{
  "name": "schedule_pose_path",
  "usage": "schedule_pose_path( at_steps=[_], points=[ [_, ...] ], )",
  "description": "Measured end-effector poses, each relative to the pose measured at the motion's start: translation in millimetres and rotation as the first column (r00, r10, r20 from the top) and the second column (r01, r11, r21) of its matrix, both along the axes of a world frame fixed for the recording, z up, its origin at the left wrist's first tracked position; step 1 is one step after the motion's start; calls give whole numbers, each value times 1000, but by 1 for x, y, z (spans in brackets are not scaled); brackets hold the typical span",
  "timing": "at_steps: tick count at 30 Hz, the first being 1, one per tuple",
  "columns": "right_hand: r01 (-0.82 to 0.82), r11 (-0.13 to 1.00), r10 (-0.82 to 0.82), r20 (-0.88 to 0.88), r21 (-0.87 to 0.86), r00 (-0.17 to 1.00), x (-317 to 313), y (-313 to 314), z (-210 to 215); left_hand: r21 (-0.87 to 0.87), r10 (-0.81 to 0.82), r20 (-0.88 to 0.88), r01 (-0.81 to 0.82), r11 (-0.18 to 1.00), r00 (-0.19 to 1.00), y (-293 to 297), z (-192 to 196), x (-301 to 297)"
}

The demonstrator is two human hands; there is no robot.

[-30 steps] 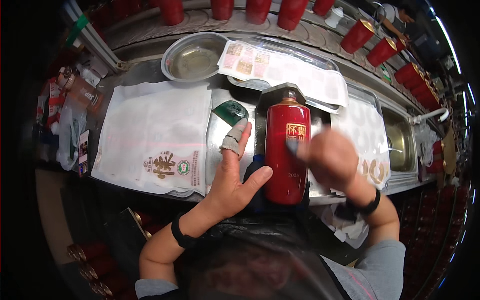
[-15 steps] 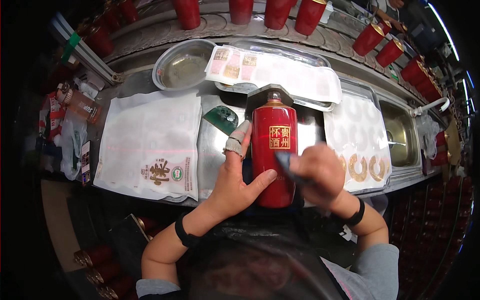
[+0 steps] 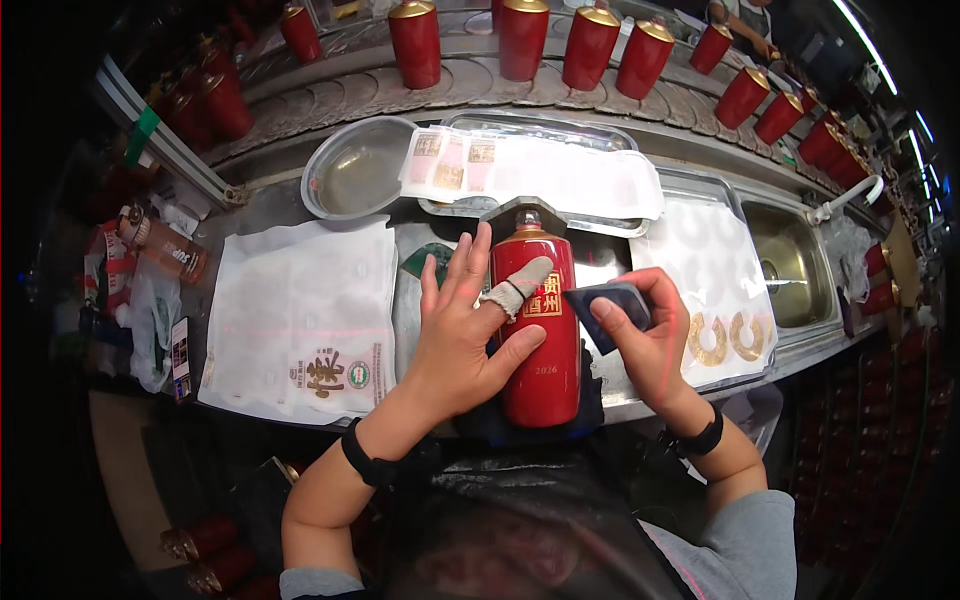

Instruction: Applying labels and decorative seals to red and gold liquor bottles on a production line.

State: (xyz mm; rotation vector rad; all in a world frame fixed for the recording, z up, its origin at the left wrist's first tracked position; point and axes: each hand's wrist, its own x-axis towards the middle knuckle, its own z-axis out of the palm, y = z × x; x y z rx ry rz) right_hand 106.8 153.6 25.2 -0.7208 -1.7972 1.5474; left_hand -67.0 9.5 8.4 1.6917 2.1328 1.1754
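A red bottle [image 3: 543, 385] with a gold shoulder lies tilted in the middle of the bench, its neck away from me against a grey angled holder [image 3: 575, 222]. A gold square label [image 3: 547, 301] sits on its front. My left hand [image 3: 455, 345] is open, fingers spread. Its index finger, in a pale fabric cover [image 3: 520, 285], rests over the label's left part, and the thumb touches the bottle below. My right hand [image 3: 655, 350] grips a dark blue flat scraper [image 3: 592, 318] between thumb and fingers, its corner close to the label's right edge.
Sticker sheets [image 3: 300, 290] lie at left, a sheet with gold C-shaped stickers [image 3: 700, 260] at right. Behind stand a round bowl [image 3: 360, 175] with liquid and a metal tray [image 3: 640, 228] under more label sheets. A green scraper [image 3: 425, 258], sink [image 3: 790, 262] and conveyor of bottles [image 3: 415, 50] surround these.
My left index finger has moved from beside the bottle onto the label. The right hand, blurred low on the bottle before, has moved up and away to the label's right side.
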Motion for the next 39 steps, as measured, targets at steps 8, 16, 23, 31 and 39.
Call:
schedule_pose_path(
  at_steps=[8, 16, 23, 31, 39],
  points=[
    [53, 998, -53, -5, -44, 999, 20, 1, -6, -53, -53, -276, 40, 998, 960, 1, 12, 6],
    [-19, 964, 29, -32, 267, 999, -13, -10, 4, 38, 103, -135, -99, 994, 985, -12, -9, 9],
    [30, 962, -39, 29, 271, 999, -35, 30, 15, -51, 198, 8, -198, 979, 980, -32, -24, 5],
    [-178, 524, 284, 26, 833, 958, -67, 26, 34, -8, 150, 197, -151, 989, 969, -49, -15, 16],
    [-453, 410, 638, 107, 792, 763, 7, -20, 15, 11, 91, 239, -96, 995, 967, -50, -13, 25]
  ],
)
